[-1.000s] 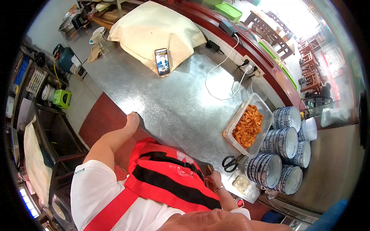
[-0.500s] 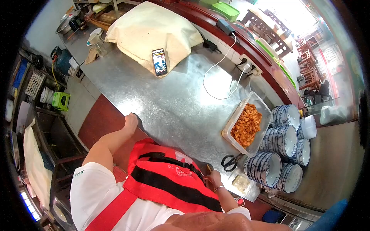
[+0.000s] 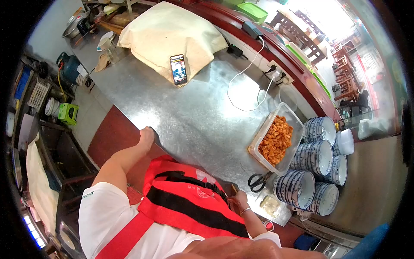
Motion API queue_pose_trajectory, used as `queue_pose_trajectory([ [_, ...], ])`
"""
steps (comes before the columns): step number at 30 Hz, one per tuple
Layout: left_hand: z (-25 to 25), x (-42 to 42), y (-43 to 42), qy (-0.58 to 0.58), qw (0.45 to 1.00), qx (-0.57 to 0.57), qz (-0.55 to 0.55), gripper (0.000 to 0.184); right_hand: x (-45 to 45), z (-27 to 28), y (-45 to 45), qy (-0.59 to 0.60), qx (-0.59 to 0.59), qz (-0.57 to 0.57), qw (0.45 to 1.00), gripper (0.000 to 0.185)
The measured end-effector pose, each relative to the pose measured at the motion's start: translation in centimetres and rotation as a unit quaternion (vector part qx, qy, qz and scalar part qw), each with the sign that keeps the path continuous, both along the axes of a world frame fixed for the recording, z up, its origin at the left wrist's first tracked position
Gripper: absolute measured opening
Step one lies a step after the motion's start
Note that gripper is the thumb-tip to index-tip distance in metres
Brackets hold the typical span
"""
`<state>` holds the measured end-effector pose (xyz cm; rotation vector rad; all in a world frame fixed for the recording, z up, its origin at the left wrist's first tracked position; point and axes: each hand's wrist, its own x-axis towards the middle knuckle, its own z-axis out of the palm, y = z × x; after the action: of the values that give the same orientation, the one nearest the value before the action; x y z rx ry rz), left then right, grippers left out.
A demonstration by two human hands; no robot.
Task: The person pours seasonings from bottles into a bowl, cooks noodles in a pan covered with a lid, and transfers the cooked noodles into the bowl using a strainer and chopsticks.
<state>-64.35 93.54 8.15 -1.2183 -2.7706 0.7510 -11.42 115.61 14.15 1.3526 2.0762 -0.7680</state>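
My left hand (image 3: 147,136) is at the front edge of the steel counter (image 3: 181,125), its fingers curled at a dark shape I cannot make out. Beyond the red bag or apron on my front, my right hand (image 3: 238,199) is closed at the same edge. A small brownish thing shows at its fingers, too little to name. Close to this hand lie black-handled scissors (image 3: 257,183) and a small clear package (image 3: 270,206) with pale contents. A clear plastic tub (image 3: 255,152) of reddish-brown chunky food (image 3: 276,140) stands beyond them.
Stacks of blue-and-white bowls (image 3: 297,188) lie on their sides at the right. A phone (image 3: 178,69) rests against a cream cloth (image 3: 172,32) at the back. A white charging cable (image 3: 230,93) loops over the counter from the wall socket. A gas cylinder (image 3: 69,67) stands at left.
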Motion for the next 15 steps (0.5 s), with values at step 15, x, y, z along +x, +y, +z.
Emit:
queue_pose_trajectory([
  [15, 1.1, 0.0, 0.3, -0.033, 0.999, -0.001, -0.021, 0.014, 0.9, -1.7, 0.2, 0.009, 0.022, 0.041, 0.999, 0.056],
])
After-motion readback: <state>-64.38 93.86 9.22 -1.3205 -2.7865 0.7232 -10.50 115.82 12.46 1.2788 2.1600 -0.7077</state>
